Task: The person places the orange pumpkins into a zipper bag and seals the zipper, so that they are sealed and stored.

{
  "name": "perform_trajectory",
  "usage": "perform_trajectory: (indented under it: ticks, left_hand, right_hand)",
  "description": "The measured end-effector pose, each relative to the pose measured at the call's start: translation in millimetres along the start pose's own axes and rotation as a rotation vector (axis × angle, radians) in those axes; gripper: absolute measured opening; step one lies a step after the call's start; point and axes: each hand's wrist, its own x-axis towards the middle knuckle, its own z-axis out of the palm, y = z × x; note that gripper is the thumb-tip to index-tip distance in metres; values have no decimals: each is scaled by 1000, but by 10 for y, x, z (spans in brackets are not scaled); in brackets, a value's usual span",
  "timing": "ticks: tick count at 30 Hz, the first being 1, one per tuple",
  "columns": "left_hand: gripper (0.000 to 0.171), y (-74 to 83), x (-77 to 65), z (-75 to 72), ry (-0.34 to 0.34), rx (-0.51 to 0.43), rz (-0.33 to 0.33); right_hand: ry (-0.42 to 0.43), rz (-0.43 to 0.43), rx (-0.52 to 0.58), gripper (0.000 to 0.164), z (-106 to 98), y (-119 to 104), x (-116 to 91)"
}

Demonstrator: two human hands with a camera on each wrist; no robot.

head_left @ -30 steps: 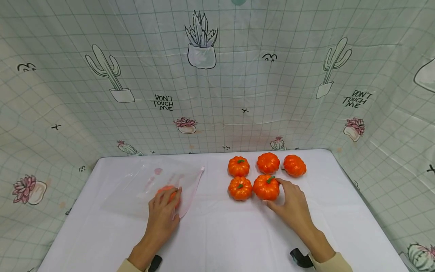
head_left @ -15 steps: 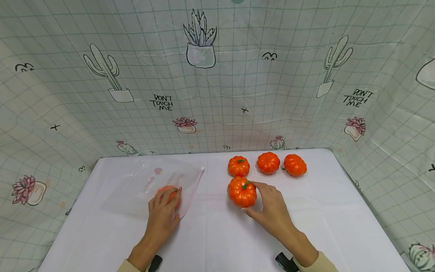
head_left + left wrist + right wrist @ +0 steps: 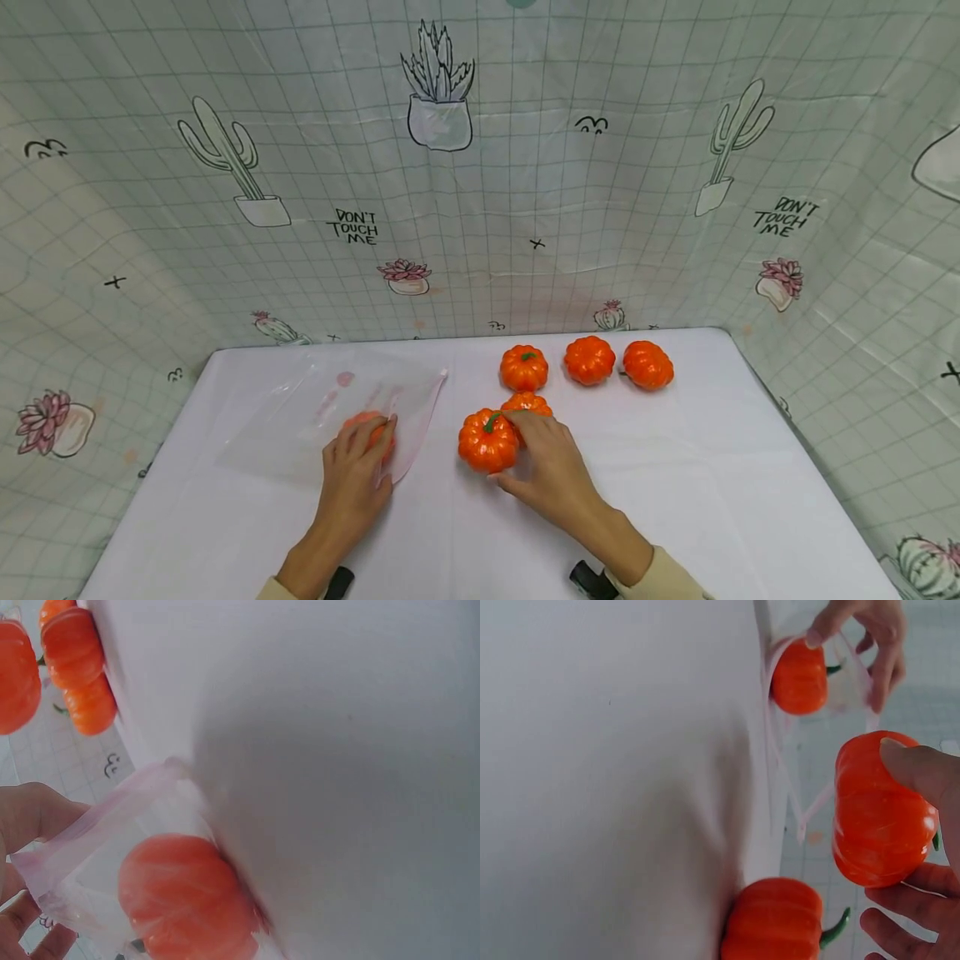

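The right hand [image 3: 551, 479] grips a glossy, deeply ribbed orange pumpkin with a green stem [image 3: 483, 443] between thumb and fingers, raised above the smooth white tabletop [image 3: 480, 550]. Thumb and fingers spread, the left hand [image 3: 351, 483] holds the pink-edged mouth of a filmy clear plastic bag [image 3: 281, 421]; a squat orange pumpkin [image 3: 184, 900] sits inside.

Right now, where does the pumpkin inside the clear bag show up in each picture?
Head: the bagged pumpkin is low, left of centre, partly hidden by the left hand.
Left wrist: bottom, left of centre, seen through plastic.
Right wrist: near the top, right of centre.
Shared landmark: the bag's pink edge.
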Motion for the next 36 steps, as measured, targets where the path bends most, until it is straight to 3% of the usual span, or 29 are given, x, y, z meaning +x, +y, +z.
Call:
perform_trajectory:
  ticks: [13,24,36]
  left_hand:
    - [78,11,1,-3,-15,7,-6]
    - [78,-2,-10,3,-16,-5,-3]
    - [81,7,-7,0,-29,1,1]
  right_hand:
    - [-158,-26,5,80,377,-145,157]
    - [-188,-59,0,78,644,-275,310]
    - [-253,-37,29,77,782,-357,449]
